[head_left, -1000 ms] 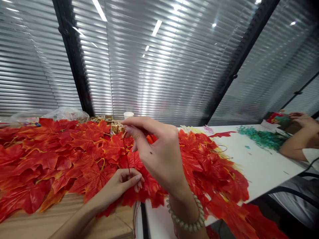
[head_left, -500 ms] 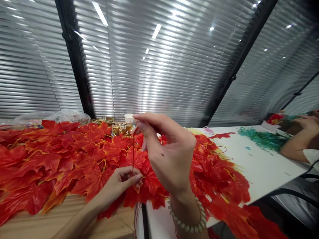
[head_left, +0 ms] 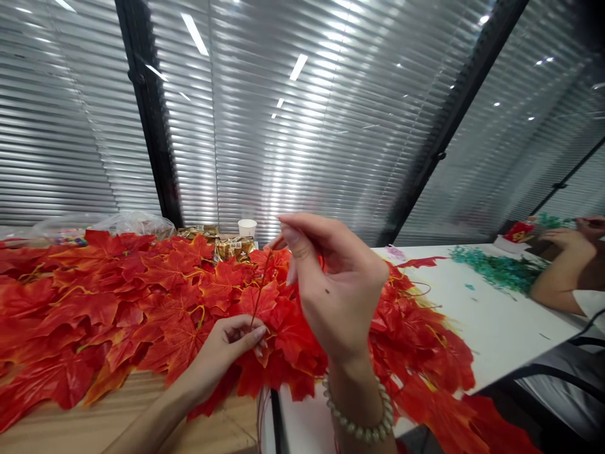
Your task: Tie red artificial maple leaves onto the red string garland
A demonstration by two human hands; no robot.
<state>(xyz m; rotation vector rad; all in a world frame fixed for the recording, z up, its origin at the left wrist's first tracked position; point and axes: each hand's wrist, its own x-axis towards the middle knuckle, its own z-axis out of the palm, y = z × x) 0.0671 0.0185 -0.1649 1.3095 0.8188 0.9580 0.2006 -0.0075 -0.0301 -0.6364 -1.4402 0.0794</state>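
Observation:
Low in the middle, my left hand (head_left: 231,347) pinches the stem end of a red artificial maple leaf (head_left: 293,328) between thumb and forefinger. A thin red cord (head_left: 258,295) runs up from these fingers to my right hand (head_left: 338,287). My right hand is raised over the leaves, thumb and forefinger closed on the cord; its other fingers curl behind and are partly hidden. How the cord passes around the stem is hidden by my left fingers. A heap of red maple leaves (head_left: 161,302) with yellow stems surrounds both hands.
Behind the leaves stand a paper cup (head_left: 247,228), gold packets (head_left: 235,248) and a clear plastic bag (head_left: 137,224). Cardboard (head_left: 222,422) lies at the front left. On the right, green foliage (head_left: 501,268) rests on the white table (head_left: 496,321) near another person's arm (head_left: 564,271).
My right hand has moved right, so the cord now slants instead of hanging straight up. My left hand keeps its pinch in nearly the same place.

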